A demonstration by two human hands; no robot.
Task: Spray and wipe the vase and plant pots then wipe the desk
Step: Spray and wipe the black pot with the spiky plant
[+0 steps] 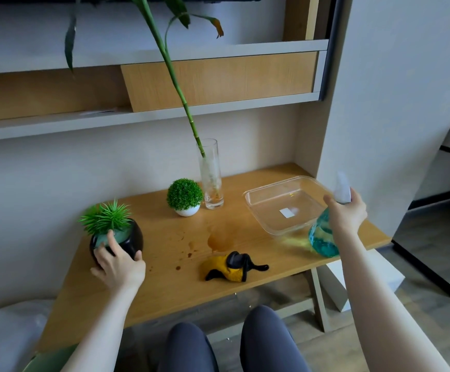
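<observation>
My left hand (117, 265) grips the round black plant pot (130, 238) with spiky green leaves at the desk's left side. My right hand (345, 212) holds a spray bottle (323, 237) of blue-green liquid by its neck, above the desk's right front corner. A small white pot with a green ball plant (185, 197) stands at the back centre. Beside it a tall clear glass vase (211, 178) carries a long bamboo stem. A yellow and black cloth (231, 267) lies crumpled near the front edge. Brown stains and drops (218, 241) mark the wooden desk (164, 285).
A clear plastic tray (280, 205) sits on the desk at the right, next to the bottle. Shelves (148, 114) overhang the back of the desk, and the bamboo leaves reach up past them. A wall closes the right side. My knees are under the front edge.
</observation>
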